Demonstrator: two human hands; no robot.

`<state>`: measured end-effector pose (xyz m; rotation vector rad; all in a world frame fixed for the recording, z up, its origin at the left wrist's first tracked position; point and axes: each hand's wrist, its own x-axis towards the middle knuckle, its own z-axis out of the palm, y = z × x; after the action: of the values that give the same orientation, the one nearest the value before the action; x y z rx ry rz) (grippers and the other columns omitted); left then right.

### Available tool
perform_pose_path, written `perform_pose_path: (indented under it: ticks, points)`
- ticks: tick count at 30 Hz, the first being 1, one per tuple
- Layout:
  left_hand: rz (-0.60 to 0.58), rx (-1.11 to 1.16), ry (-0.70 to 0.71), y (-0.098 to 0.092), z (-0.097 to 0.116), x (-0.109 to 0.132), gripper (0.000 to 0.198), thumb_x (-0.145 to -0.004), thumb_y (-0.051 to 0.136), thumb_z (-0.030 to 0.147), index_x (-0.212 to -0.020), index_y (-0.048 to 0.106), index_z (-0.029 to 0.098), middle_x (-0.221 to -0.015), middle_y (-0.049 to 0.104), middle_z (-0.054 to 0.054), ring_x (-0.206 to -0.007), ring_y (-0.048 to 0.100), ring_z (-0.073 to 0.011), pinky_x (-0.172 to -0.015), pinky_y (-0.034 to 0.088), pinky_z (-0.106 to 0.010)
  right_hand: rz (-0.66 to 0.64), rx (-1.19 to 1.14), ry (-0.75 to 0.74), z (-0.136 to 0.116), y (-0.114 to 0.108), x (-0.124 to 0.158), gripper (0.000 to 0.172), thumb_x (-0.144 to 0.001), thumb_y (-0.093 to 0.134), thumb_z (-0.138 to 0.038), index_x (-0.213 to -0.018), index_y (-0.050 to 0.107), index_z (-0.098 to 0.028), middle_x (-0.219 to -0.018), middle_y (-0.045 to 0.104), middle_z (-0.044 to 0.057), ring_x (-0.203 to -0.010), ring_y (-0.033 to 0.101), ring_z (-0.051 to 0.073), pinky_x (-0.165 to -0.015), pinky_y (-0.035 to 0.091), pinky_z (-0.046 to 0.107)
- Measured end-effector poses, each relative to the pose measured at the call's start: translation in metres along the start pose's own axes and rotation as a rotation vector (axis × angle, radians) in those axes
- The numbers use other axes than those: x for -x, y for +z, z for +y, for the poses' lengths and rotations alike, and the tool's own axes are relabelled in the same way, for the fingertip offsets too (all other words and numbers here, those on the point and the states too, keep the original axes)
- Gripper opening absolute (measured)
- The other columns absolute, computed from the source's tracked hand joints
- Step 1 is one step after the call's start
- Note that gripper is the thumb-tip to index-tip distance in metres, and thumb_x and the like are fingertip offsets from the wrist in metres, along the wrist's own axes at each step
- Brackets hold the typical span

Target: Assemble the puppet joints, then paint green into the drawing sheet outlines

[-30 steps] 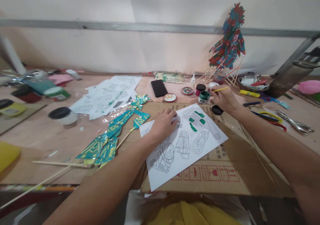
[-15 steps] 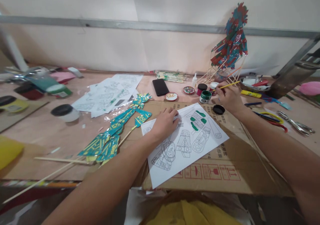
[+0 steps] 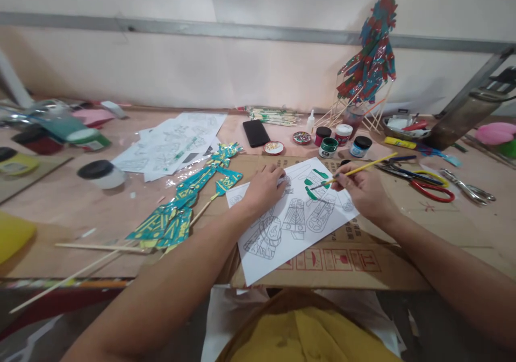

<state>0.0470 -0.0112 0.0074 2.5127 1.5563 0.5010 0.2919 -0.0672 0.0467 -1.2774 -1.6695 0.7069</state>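
A white sheet with line drawings (image 3: 282,254) lies on flat cardboard (image 3: 387,270), several shapes on it filled in green. My left hand (image 3: 264,189) rests flat on the sheet's upper left part, holding nothing. In my right hand (image 3: 363,190) is a yellow paintbrush (image 3: 373,163), pinched near its lower part, its tip at the green shapes. Behind the sheet stands an open jar of green paint (image 3: 328,147). My right hand partly hides a black lid (image 3: 345,163).
A black phone (image 3: 256,133), small dishes and paint jars line the back. Teal painted cutouts (image 3: 173,217) on sticks lie left. Scissors (image 3: 433,189) and pliers (image 3: 471,187) are right. A red-and-blue figure (image 3: 374,56) stands at the back right.
My right hand has moved with the brush from beside the green jar down and left to the sheet. The view has shifted slightly, and a blue-labelled jar and the scissors now show more fully.
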Motion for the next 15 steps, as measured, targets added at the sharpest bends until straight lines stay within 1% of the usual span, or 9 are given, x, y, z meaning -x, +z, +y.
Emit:
perform_pose_path:
  ticks: [3,5,7,11,15]
  points:
    - [0.001,-0.001,0.000,0.0009,-0.0005,-0.0003,0.017,-0.093,0.052,0.026,-0.105,0.062,0.018,-0.112,0.063,-0.011,-0.108,0.057,-0.0272,-0.096,0.044,-0.041,-0.075,0.184,-0.114,-0.0044,0.0054,0.0093,0.017,-0.091,0.054,-0.034,-0.083,0.060,-0.021,-0.072,0.068,0.003,-0.066,0.063,0.017,-0.061,0.047,0.028]
    - [0.011,0.001,0.007,0.0012,-0.0008,-0.0004,0.018,-0.093,0.052,0.026,-0.105,0.062,0.018,-0.111,0.063,-0.011,-0.109,0.057,-0.0274,-0.096,0.044,-0.042,-0.088,0.270,-0.197,-0.0045,0.0065,0.0100,0.015,-0.091,0.053,-0.029,-0.081,0.061,-0.021,-0.074,0.069,0.003,-0.070,0.064,0.017,-0.065,0.047,0.029]
    - [0.017,0.002,0.010,0.0013,-0.0012,-0.0004,0.018,-0.093,0.052,0.026,-0.106,0.062,0.017,-0.111,0.063,-0.011,-0.109,0.057,-0.0277,-0.096,0.045,-0.042,-0.096,0.311,-0.255,-0.0037,0.0065,0.0093,0.016,-0.091,0.051,-0.026,-0.080,0.061,-0.021,-0.075,0.070,0.004,-0.072,0.064,0.018,-0.067,0.048,0.029]
    - [0.008,0.001,0.006,0.0014,-0.0019,-0.0005,0.019,-0.093,0.052,0.027,-0.106,0.062,0.018,-0.111,0.063,-0.011,-0.109,0.056,-0.0283,-0.096,0.045,-0.043,-0.110,0.353,-0.316,-0.0014,0.0066,0.0085,0.018,-0.092,0.049,-0.024,-0.080,0.062,-0.022,-0.077,0.070,0.004,-0.072,0.064,0.018,-0.068,0.048,0.030]
    - [0.006,0.000,0.010,0.0015,-0.0023,-0.0006,0.020,-0.093,0.051,0.027,-0.106,0.062,0.017,-0.112,0.063,-0.012,-0.108,0.057,-0.0282,-0.096,0.045,-0.043,-0.150,0.363,-0.329,-0.0001,0.0081,0.0093,0.018,-0.093,0.048,-0.024,-0.080,0.060,-0.022,-0.078,0.069,0.004,-0.072,0.063,0.018,-0.068,0.048,0.030]
